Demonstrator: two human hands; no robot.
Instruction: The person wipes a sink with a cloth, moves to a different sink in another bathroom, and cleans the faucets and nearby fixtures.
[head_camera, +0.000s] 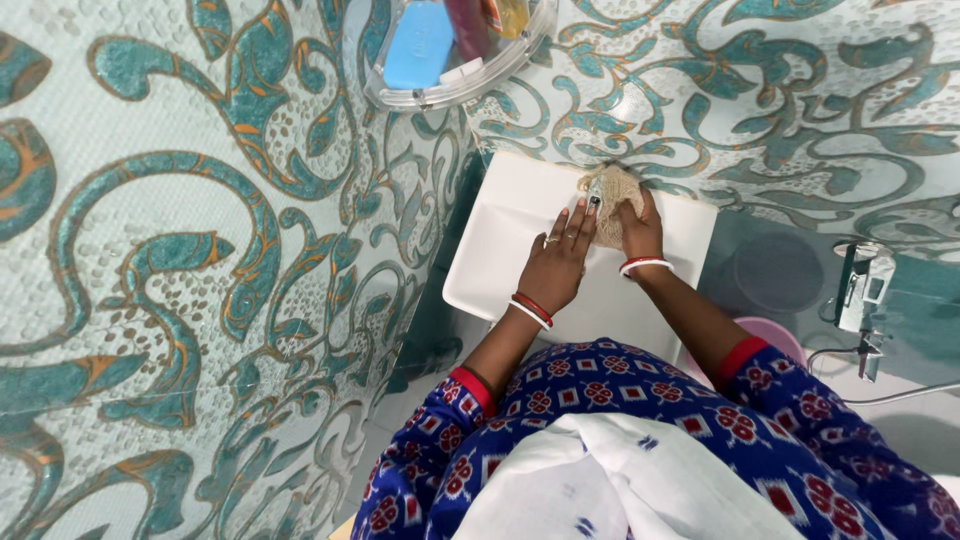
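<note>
Both hands work at the far edge of the white washbasin (500, 255), where the right hand (640, 228) has its grip closed over a beige fibrous scrubber (612, 192) pressed around the small metal tap (594, 194). The left hand (556, 262) lies flat with fingers extended, tips touching the tap, holding nothing. In my judgement, scrubbing is best done with firm pressure worked round the tap base, left hand steadying

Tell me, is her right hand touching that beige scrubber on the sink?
Touching. The head view shows the right hand pressed on the beige scrubber.
</note>
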